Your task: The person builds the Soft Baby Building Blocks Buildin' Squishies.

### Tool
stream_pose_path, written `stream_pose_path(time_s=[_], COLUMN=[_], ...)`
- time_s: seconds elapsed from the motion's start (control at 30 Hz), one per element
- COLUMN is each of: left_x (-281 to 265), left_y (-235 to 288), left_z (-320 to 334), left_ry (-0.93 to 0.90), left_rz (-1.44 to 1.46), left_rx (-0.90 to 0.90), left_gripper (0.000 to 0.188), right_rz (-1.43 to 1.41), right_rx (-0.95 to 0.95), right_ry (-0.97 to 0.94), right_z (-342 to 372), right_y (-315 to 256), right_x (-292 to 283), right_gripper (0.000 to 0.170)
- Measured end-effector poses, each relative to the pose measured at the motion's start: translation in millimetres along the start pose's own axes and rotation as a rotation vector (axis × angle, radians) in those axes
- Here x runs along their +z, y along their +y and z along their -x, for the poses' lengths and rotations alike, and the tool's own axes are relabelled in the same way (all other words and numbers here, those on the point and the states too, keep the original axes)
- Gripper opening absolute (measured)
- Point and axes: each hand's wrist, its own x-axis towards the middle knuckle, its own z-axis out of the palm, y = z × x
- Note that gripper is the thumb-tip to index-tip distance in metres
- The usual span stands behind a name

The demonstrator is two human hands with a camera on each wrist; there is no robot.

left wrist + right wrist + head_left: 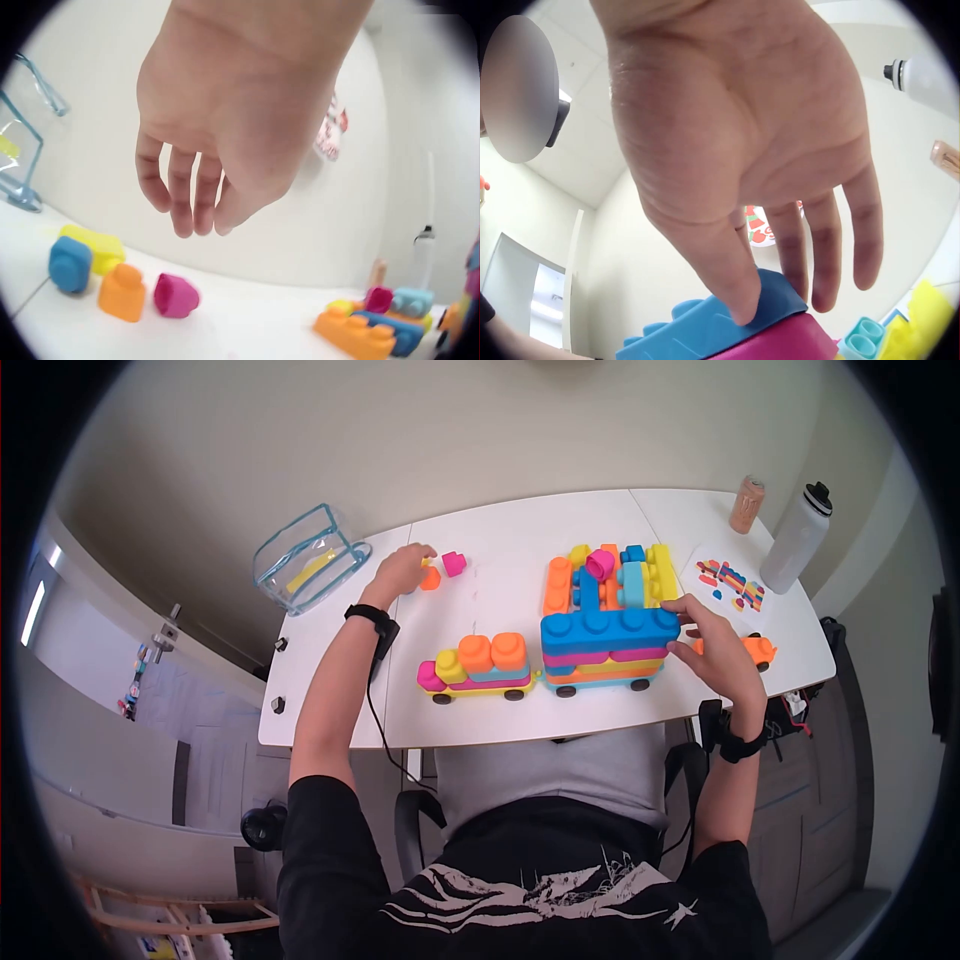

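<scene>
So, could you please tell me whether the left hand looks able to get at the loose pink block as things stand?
Probably yes: the left hand looks empty and close by, and the loose pink block lies beside the orange block with nothing on top of it.

Right wrist view: long blue brick (705,328) cut off at bottom edge, can (946,159) at right edge.

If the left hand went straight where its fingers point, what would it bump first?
Probably the loose pink block, below the left hand in the left wrist view, though the depth between them is unclear.
</scene>
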Motion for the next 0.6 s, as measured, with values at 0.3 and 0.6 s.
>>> stream_pose_path(time_s=[0.3, 0.6], left_x=[17, -109], left_y=[-19, 138], left_z=[-17, 40], left_ry=[-0.088, 0.061], left_rz=[-0.095, 0.539], left_rx=[-0.027, 0.236], left_gripper=[0.031, 0.028], right_rz=[-0.075, -0.071], right_rx=[0.015, -0.004], right_ry=[0.009, 0.007], right_z=[4, 3], right_y=[6, 1], right_x=[4, 10], right_gripper=[0.045, 0.047])
